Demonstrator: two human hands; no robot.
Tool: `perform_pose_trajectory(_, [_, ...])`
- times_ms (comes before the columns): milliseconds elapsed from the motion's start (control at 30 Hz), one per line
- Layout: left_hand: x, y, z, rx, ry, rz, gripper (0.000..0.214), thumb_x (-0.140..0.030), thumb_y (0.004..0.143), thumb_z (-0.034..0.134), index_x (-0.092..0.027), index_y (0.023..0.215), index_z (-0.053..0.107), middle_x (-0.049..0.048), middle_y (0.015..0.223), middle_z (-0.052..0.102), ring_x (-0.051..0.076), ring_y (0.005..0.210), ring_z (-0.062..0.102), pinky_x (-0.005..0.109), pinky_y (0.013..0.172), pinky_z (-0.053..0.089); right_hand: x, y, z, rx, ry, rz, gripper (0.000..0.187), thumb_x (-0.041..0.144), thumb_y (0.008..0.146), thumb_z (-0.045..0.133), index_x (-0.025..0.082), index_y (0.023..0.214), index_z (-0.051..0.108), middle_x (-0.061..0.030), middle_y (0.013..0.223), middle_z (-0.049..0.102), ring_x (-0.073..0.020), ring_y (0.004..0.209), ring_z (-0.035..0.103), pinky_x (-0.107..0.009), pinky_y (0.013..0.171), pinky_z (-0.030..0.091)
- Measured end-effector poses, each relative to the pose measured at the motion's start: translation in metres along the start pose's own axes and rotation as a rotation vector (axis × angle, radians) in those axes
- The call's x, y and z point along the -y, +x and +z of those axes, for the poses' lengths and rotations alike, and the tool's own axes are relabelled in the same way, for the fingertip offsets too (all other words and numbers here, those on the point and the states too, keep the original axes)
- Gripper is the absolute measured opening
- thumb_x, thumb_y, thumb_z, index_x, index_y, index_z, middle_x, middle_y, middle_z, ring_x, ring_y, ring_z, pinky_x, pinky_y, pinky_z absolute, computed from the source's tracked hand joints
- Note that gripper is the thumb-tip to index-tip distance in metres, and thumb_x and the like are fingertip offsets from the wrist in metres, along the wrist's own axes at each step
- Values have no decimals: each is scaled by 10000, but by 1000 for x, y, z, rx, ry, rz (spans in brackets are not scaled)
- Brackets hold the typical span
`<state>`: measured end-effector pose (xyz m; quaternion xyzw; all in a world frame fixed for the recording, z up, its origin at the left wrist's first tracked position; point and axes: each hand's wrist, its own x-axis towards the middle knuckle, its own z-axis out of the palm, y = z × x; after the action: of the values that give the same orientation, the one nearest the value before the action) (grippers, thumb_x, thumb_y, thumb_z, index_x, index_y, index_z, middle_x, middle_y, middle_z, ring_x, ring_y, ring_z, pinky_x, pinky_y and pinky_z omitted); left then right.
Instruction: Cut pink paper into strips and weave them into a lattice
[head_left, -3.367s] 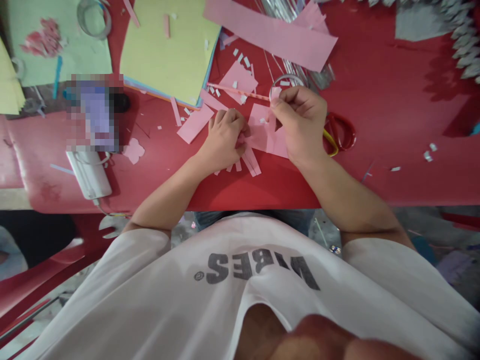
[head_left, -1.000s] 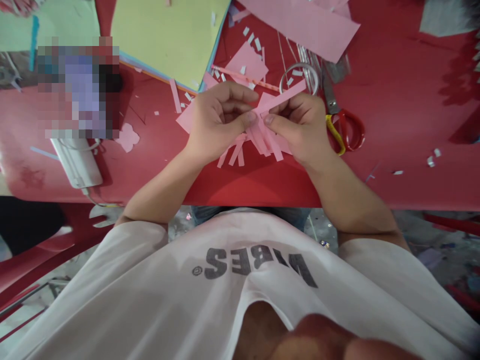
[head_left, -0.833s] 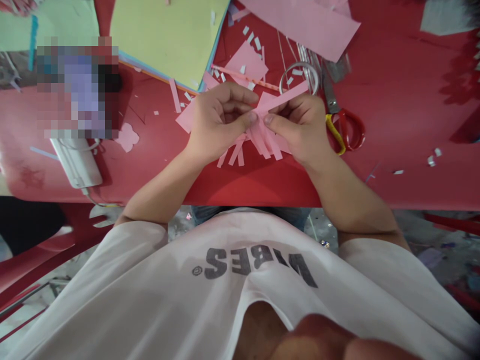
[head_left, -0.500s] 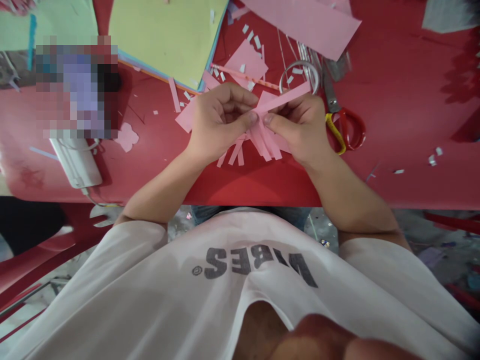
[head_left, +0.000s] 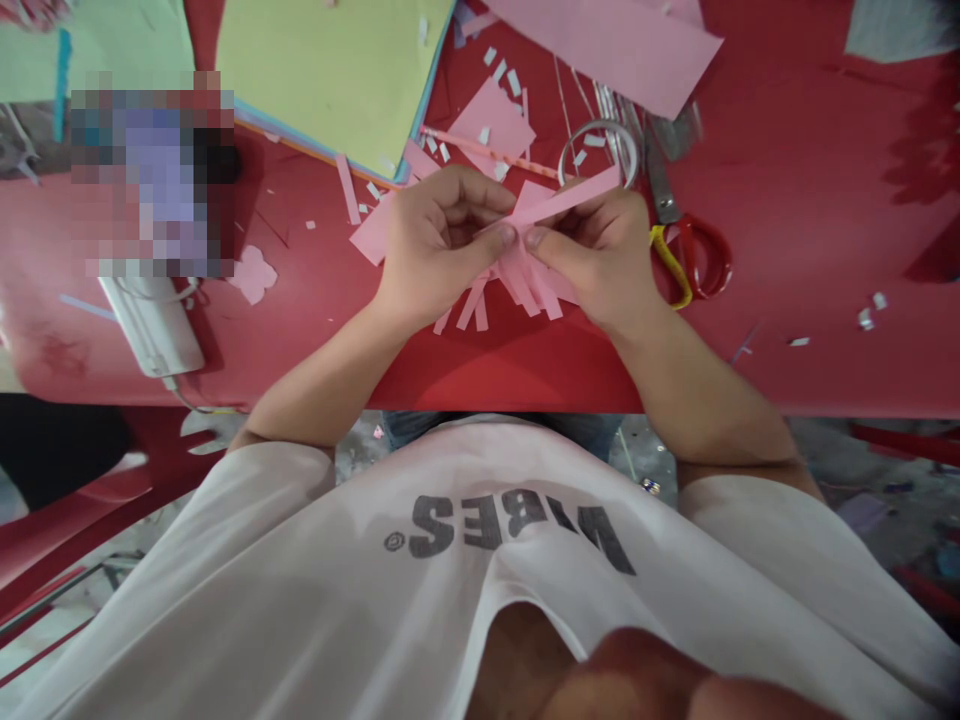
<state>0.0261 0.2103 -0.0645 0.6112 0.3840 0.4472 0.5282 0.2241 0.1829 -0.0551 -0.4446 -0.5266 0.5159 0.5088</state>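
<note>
Left hand (head_left: 442,245) closer to right hand (head_left: 596,262)

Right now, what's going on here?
A person is pinching pink paper strips between the thumbs and fingers of the left hand and right hand, with a fringe of strips hanging below the hands. Scissors lie beside the right hand, not held, and a tape roll sits just beyond it. Paper scraps are scattered across the red table, and a yellow card stack lies further off.
</note>
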Motion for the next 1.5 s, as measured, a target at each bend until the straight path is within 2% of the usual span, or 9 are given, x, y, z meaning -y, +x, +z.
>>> perform_pose_trajectory(133, [-2,-1,0,3,14,18,563,-747,810,853,-265,1059,701,16,983,786,135,817,717,325,700,609,1,-1,0,-10,-21,-10,407,629,807,915,296,732,693,-5,744,637,-205,717,609,-416,694,569])
perform_pose_trajectory(267, [-5,-3,2,6,36,28,565,-728,782,887,-270,1049,692,11,945,774,158,823,719,348,702,601,3,-2,0,-20,-69,-20,346,562,826,924,296,769,710,-1,761,654,-202,761,629,-401,742,590])
perform_pose_trajectory(367, [-8,-5,2,-7,25,49,517,-687,847,856,-242,1068,714,35,975,775,180,867,727,367,739,600,3,-3,0,-30,-60,-43,328,538,837,925,294,775,715,4,777,650,-197,761,625,-402,751,587])
perform_pose_trajectory(533, [-8,-6,1,-1,39,79,492,-619,858,884,-209,1073,719,40,1004,767,160,882,703,356,762,585,-1,-3,-1,-34,-38,12,398,610,821,923,298,756,685,-12,775,643,-232,801,649,-427,724,572])
perform_pose_trajectory(767, [-10,-7,3,-20,85,59,538,-704,851,841,-226,1066,719,51,982,768,185,882,711,374,757,585,0,-4,-1,-44,-103,46,424,673,788,915,324,768,674,-26,768,674,-249,796,608,-455,721,547])
perform_pose_trajectory(933, [-14,-8,4,-2,49,84,457,-662,882,834,-259,1069,725,32,991,766,161,877,706,365,759,598,-2,-3,-1,-49,-111,42,446,715,797,886,335,771,654,-19,776,657,-248,793,587,-475,765,518])
perform_pose_trajectory(1133, [-10,-8,5,-24,144,55,497,-725,869,807,-266,1027,699,42,966,745,200,879,713,398,774,613,2,-3,0,-73,-126,-53,347,623,854,883,335,791,700,-22,784,641,-229,750,523,-454,726,452])
perform_pose_trajectory(1300, [-16,-13,7,-54,181,147,404,-680,954,741,-289,1055,729,24,966,760,161,835,707,357,692,585,7,-4,1,-100,-185,-49,318,546,848,902,336,770,676,-15,771,630,-224,738,525,-441,712,447])
perform_pose_trajectory(1500, [-18,-13,8,-62,195,129,417,-668,932,775,-284,1093,753,20,988,796,148,847,714,335,698,610,6,-4,1,-84,-183,-103,268,504,867,898,315,805,719,-4,784,652,-199,717,576,-404,653,463])
